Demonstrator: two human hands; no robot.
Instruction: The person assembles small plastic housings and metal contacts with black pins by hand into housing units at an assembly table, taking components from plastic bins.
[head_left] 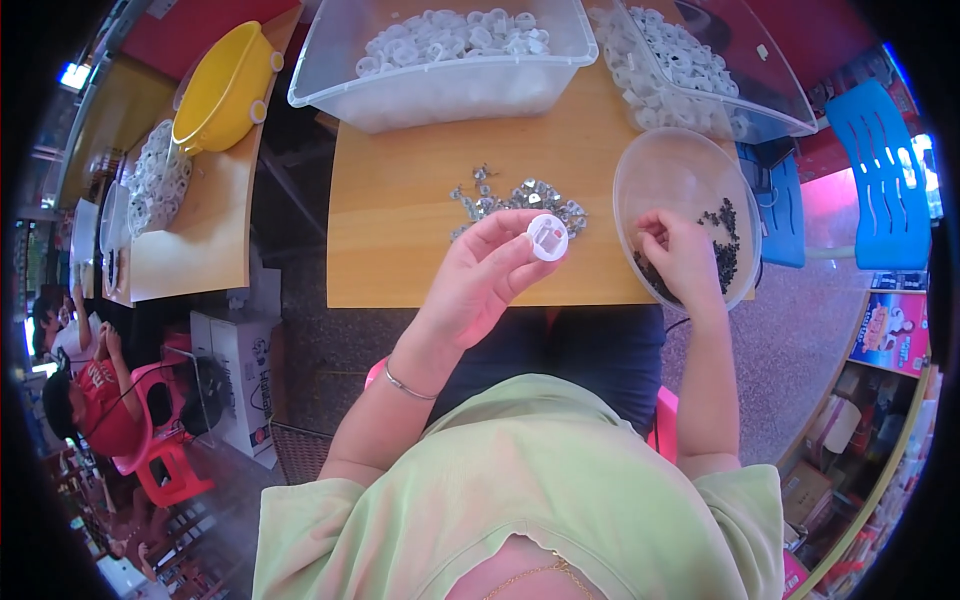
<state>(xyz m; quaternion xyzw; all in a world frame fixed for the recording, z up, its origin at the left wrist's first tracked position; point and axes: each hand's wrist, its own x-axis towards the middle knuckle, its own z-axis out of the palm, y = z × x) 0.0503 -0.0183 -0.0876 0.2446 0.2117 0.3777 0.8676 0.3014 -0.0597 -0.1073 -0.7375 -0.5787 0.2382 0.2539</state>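
Observation:
Pinched between the thumb and fingers of my left hand (478, 272) is a round white plastic part (548, 240), held above the table's near edge. Its face, with a squarish recess and a small red spot, is turned up. My right hand (678, 258) reaches into a shallow clear plastic tub (648, 158), fingers curled together among small black pieces (726, 232). Whether a piece is between those fingertips is hidden. Just beyond my left hand lies a loose pile of small shiny metal parts (538, 196).
Along the far side of the wooden table (400, 230) stand a clear bin (440, 95) and another bin (770, 105), both full of white plastic parts. A second table at left bears a yellow tub (218, 95) and more white parts (160, 180). Other people sit at far left.

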